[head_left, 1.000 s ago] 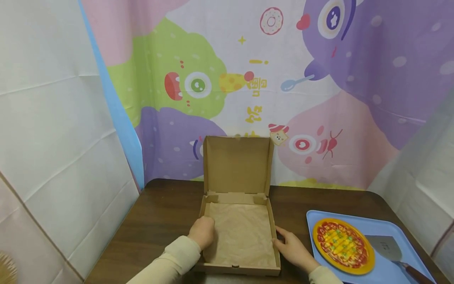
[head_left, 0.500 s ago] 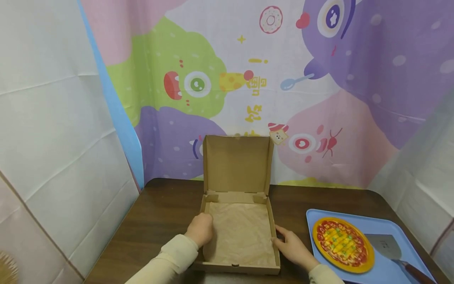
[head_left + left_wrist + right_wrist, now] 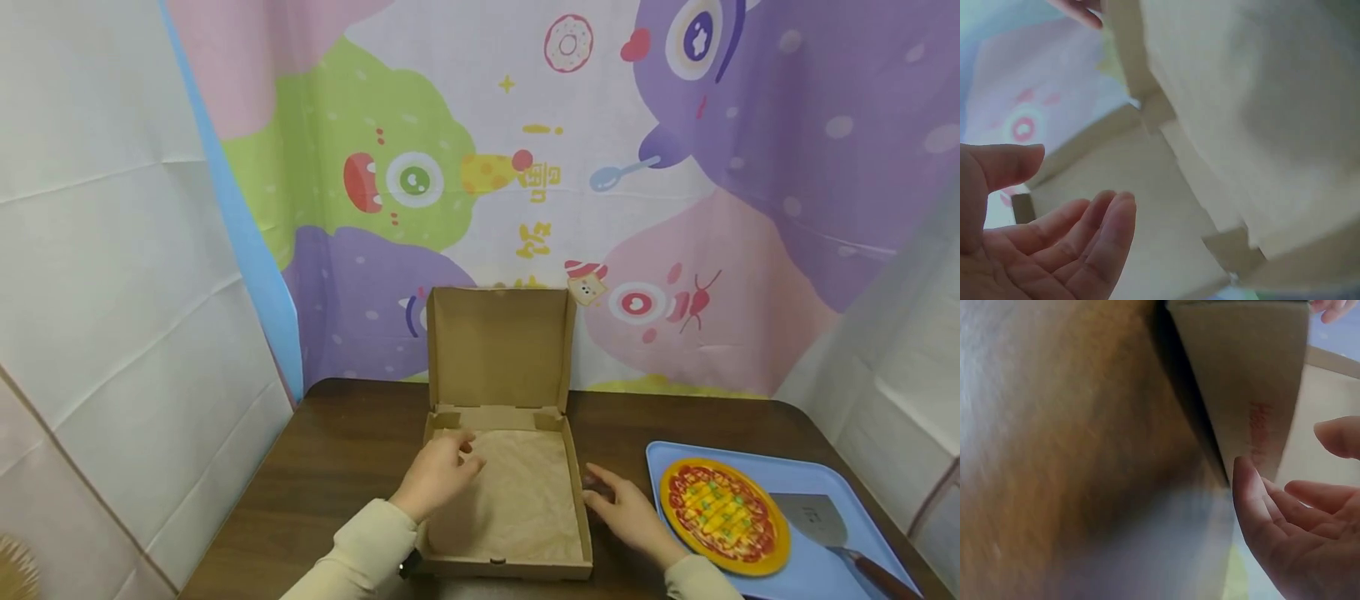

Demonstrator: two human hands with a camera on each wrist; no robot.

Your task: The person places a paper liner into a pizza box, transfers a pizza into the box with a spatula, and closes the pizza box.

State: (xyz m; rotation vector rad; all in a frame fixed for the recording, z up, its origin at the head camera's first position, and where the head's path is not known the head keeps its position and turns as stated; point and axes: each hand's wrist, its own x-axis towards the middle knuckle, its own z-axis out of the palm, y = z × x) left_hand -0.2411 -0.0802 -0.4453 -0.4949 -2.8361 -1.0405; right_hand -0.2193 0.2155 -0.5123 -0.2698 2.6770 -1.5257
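Observation:
A cardboard pizza box [image 3: 542,572] stands on the table with its lid [image 3: 501,350] raised at the back. Crinkled brown paper [image 3: 525,496] lines its base. My left hand [image 3: 438,473] is over the box's left side, fingers loosely bent and holding nothing; the left wrist view shows thumb and fingers [image 3: 1110,231] apart. Just outside the right wall is my right hand [image 3: 630,515], thumb and fingers spread. In the right wrist view its fingertips [image 3: 1246,472] are right at the box's side wall [image 3: 1247,369], which bears red lettering.
On the right, a blue tray [image 3: 810,560] holds a pizza [image 3: 723,515] on an orange-yellow round base and a spatula [image 3: 813,518] with a dark handle. The dark wooden table [image 3: 330,450] reaches back to a cartoon-print curtain [image 3: 510,208].
My left hand has risen from the box's left edge and moved slightly right, its curled fingers loosening. The right hand has drawn a little away from the right wall. Box and tray stay in place.

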